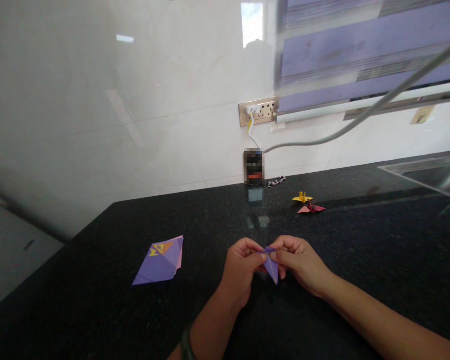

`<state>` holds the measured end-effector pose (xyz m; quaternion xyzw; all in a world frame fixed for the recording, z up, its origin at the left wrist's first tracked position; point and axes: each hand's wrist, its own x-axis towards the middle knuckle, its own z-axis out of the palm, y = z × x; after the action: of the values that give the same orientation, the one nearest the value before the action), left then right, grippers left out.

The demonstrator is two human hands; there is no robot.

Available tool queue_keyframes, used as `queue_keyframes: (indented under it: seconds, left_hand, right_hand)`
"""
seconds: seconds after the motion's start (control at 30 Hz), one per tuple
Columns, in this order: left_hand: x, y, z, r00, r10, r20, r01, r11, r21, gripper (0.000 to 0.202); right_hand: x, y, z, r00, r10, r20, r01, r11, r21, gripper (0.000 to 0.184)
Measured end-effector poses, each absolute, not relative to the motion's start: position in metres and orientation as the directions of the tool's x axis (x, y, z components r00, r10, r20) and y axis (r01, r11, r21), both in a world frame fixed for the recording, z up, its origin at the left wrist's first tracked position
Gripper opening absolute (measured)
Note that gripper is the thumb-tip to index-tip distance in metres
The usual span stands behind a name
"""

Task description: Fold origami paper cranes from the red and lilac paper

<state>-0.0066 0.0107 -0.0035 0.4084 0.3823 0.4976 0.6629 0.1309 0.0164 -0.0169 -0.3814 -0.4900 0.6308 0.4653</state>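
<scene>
Between my two hands is a small piece of folded purple origami paper (272, 271), its narrow point hanging down toward me. My left hand (243, 262) pinches its left side between thumb and fingers. On the other side, my right hand (294, 257) grips it the same way, thumb on the near face. The fingertips hide much of the upper folds. To the left on the counter lies a stack of origami paper (161, 267), purple on top with a yellow and orange patch, pink showing at its edge.
Two folded paper cranes, one yellow (303, 198) and one red and pink (312, 208), rest on the black counter (210, 215). Behind stand a dark, blurred-out box (254, 167) and a black-and-white strand (276, 182). A grey cable (345, 131) crosses the wall; a sink (431, 175) sits far right.
</scene>
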Motion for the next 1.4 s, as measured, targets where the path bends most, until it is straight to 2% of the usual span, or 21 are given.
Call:
queue_keyframes:
  seconds: [0.53, 0.83, 1.17, 1.3, 1.4]
  left_hand:
    - [-0.0083, 0.0122, -0.0044, 0.207, 0.974, -0.094, -0.243, 0.144, 0.959, 0.006]
    - [-0.0070, 0.0122, -0.0068, 0.182, 0.981, -0.068, -0.262, 0.115, 0.958, 0.006]
    - [-0.0076, 0.0107, -0.0048, 0.230, 0.966, -0.115, -0.341, 0.191, 0.920, 0.008]
    - [-0.0096, 0.0116, -0.0029, 0.269, 0.947, -0.178, -0.299, 0.258, 0.919, 0.015]
    - [-0.0110, 0.0126, -0.0014, 0.270, 0.938, -0.217, -0.208, 0.277, 0.938, 0.030]
  right_hand:
    - [0.1312, 0.0160, -0.0157, -0.280, 0.960, -0.010, -0.205, -0.070, -0.976, 0.006]
    - [0.1307, 0.0159, -0.0152, -0.258, 0.966, 0.010, -0.194, -0.042, -0.980, 0.005]
    - [0.1315, 0.0170, -0.0140, -0.216, 0.976, 0.018, -0.224, -0.031, -0.974, 0.004]
    - [0.1340, 0.0186, -0.0137, -0.197, 0.979, 0.047, -0.187, 0.009, -0.982, 0.005]
    - [0.1343, 0.0188, -0.0133, -0.183, 0.980, 0.079, -0.123, 0.057, -0.991, 0.007]
